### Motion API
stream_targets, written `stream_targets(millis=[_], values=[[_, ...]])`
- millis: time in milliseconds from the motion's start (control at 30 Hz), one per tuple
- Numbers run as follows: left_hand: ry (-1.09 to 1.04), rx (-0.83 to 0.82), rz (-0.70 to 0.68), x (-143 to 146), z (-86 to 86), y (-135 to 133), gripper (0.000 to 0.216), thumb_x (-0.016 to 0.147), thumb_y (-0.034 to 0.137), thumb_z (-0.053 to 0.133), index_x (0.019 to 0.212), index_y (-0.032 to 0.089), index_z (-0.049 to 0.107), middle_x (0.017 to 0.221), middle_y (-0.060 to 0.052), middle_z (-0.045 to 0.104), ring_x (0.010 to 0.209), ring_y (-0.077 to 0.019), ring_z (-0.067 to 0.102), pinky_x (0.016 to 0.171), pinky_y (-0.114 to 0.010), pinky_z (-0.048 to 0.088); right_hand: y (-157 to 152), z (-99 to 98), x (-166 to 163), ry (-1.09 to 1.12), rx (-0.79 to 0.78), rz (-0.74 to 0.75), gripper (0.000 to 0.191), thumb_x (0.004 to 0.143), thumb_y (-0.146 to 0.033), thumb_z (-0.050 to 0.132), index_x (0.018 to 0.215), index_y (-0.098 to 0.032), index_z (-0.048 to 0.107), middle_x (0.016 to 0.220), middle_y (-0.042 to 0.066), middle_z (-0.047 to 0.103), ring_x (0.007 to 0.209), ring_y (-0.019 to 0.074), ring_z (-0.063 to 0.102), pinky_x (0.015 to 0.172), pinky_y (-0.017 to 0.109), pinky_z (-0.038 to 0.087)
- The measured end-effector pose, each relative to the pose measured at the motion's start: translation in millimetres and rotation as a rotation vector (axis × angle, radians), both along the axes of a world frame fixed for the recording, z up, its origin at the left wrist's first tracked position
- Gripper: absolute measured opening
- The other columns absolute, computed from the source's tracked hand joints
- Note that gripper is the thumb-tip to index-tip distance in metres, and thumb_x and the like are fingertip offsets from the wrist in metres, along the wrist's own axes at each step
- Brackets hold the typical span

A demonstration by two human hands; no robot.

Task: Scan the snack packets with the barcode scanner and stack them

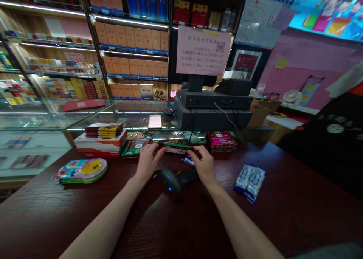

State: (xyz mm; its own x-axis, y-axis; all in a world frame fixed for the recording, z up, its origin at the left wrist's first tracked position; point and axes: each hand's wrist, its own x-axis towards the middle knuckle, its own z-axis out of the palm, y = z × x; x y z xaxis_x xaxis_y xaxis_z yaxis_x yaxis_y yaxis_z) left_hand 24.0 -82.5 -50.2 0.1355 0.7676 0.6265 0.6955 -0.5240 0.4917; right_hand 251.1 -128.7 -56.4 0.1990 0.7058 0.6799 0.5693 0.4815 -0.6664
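Both my hands hold a flat, long box [176, 148] with a green and red edge, level above the dark wooden counter [181, 221]. My left hand [147, 161] grips its left end with fingers curled. My right hand [203, 164] pinches its right end. Just below the box, between my wrists, a black barcode scanner [175, 179] lies on the counter with a blue light showing. A small blue packet [187, 161] peeks out under the box beside my right hand.
A stack of red and white cartons [101, 140] and a green packet [135, 147] sit left of the box. A colourful cartoon item [81, 170] lies far left. Red snack packs [221, 140] and blue-white packets [250, 182] lie to the right. A till [211, 107] stands behind; a person in black [331, 138] is at right.
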Motion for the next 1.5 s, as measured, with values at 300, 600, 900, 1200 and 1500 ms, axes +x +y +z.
stream_targets(millis=[300, 600, 900, 1200, 1500], values=[[-0.149, -0.223, -0.133, 4.8, 3.1, 1.4, 0.03, 0.09, 0.047, 0.056, 0.095, 0.02, 0.068, 0.072, 0.0, 0.063, 0.074, -0.0174, 0.059, 0.07, -0.029, 0.044, 5.0, 0.7, -0.7, 0.228, -0.074, -0.003, 0.025, 0.083, -0.046, 0.066, 0.08, -0.022, 0.062, 0.08, 0.0, 0.059, 0.073, 0.0163, 0.056, 0.065, 0.026, 0.046], [-0.236, -0.244, -0.313, 7.0, -0.3, -1.0, 0.082, 0.079, 0.031, 0.071, 0.152, 0.025, 0.034, 0.085, 0.004, 0.064, 0.086, -0.0163, 0.064, 0.092, -0.034, 0.047, 10.6, -3.1, 0.1, 0.449, -0.188, 0.134, 0.026, 0.082, -0.046, 0.067, 0.08, -0.021, 0.059, 0.072, -0.001, 0.069, 0.068, 0.0173, 0.066, 0.064, 0.027, 0.051], [-0.067, -0.125, -0.391, 3.7, -13.8, 6.8, 0.092, 0.079, 0.019, 0.072, 0.156, 0.034, 0.024, 0.102, 0.0, 0.057, 0.097, -0.0186, 0.057, 0.098, -0.04, 0.046, 13.5, -5.9, 0.9, 0.544, -0.18, 0.153, 0.03, 0.079, -0.048, 0.07, 0.083, -0.021, 0.06, 0.078, 0.002, 0.074, 0.073, 0.0193, 0.07, 0.068, 0.029, 0.055], [0.129, -0.017, -0.396, 5.9, -12.3, 1.7, 0.093, 0.085, 0.017, 0.065, 0.158, 0.038, 0.013, 0.11, -0.004, 0.046, 0.102, -0.0199, 0.054, 0.099, -0.04, 0.048, 13.5, -6.7, 0.2, 0.545, -0.204, 0.194, 0.028, 0.078, -0.046, 0.071, 0.083, -0.022, 0.057, 0.077, 0.001, 0.073, 0.072, 0.0195, 0.07, 0.067, 0.029, 0.055], [0.252, 0.007, -0.29, 1.6, -8.3, 0.2, 0.106, 0.079, 0.012, 0.065, 0.159, 0.036, -0.002, 0.11, -0.004, 0.045, 0.107, -0.0245, 0.055, 0.102, -0.044, 0.048, 5.1, -2.1, -7.1, 0.309, -0.141, 0.241, 0.02, 0.086, -0.042, 0.065, 0.086, -0.023, 0.06, 0.082, 0.001, 0.072, 0.076, 0.0186, 0.068, 0.072, 0.028, 0.052]])
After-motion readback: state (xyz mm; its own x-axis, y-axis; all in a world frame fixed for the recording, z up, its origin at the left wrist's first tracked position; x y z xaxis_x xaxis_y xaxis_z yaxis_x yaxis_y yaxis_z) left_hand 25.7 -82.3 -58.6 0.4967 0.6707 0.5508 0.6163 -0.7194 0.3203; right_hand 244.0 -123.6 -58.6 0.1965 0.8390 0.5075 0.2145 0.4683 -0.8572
